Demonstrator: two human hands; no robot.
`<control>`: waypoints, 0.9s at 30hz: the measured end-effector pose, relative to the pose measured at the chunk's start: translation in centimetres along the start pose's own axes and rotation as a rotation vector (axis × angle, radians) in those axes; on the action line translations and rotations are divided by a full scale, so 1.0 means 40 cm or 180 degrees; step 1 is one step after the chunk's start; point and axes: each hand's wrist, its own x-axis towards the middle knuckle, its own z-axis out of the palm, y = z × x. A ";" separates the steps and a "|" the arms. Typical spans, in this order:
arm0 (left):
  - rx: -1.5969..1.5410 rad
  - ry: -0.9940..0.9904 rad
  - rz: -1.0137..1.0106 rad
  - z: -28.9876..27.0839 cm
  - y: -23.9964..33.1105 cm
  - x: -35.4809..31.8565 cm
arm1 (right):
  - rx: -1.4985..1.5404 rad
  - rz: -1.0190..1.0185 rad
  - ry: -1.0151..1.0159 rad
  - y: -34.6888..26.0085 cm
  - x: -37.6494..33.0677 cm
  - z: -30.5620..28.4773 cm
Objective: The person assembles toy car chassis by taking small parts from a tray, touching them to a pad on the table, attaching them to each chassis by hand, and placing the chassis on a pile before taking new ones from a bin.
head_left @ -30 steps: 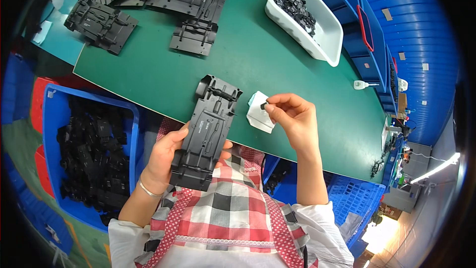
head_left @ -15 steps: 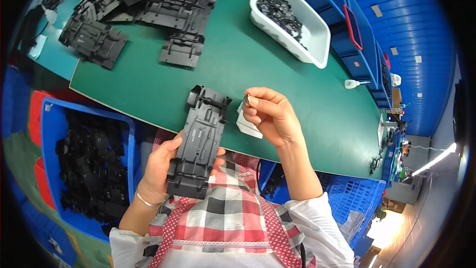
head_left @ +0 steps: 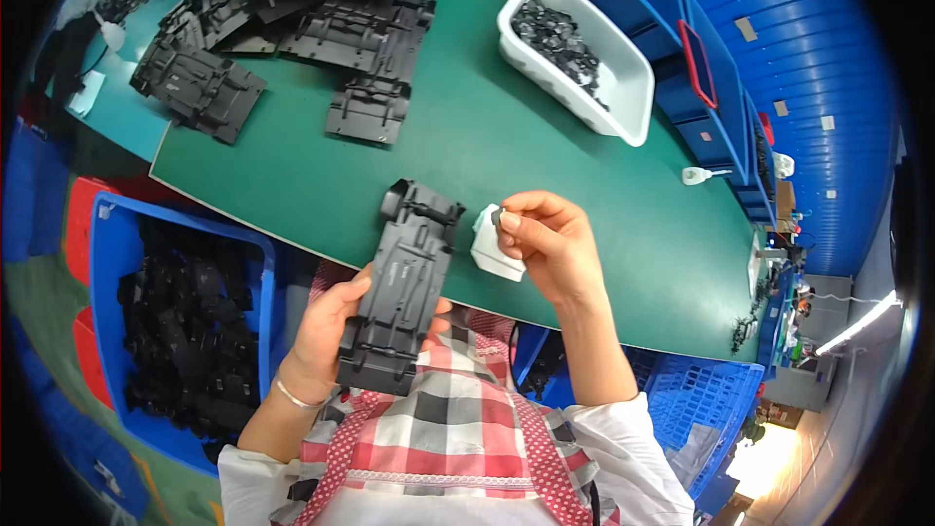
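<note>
Shifted since one second ago: right hand [head_left: 557, 245], drawn slightly nearer the black moulded panel [head_left: 394, 282], with a small dark piece [head_left: 498, 217] pinched between thumb and index finger; its exact form is too small to tell. Left hand [head_left: 323, 326]: wrapped around the panel's near half, thumb at one long edge, fingertips showing at the other.

Panel, one: ribbed face up, held over the checked apron [head_left: 429, 409] and the near edge of the green table [head_left: 575, 170]. Probably light, stiff plastic, smooth but ribbed enough to grip; thin raised details may be fragile. Best hold: both long edges. Long axis: away from the body, far end leaning right, toward the table; near end over the apron.
</note>
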 end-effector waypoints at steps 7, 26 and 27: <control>0.0330 -0.0002 0.0007 0.009 0.005 -0.001 | -0.2768 -0.1633 -0.0484 0.007 0.046 0.108; 0.0433 0.0030 -0.0052 0.008 0.013 -0.005 | -0.3506 -0.2398 -0.1184 0.034 0.083 0.128; 0.0443 0.0021 -0.0049 0.008 0.013 -0.004 | -0.3508 -0.2406 -0.1199 0.034 0.083 0.128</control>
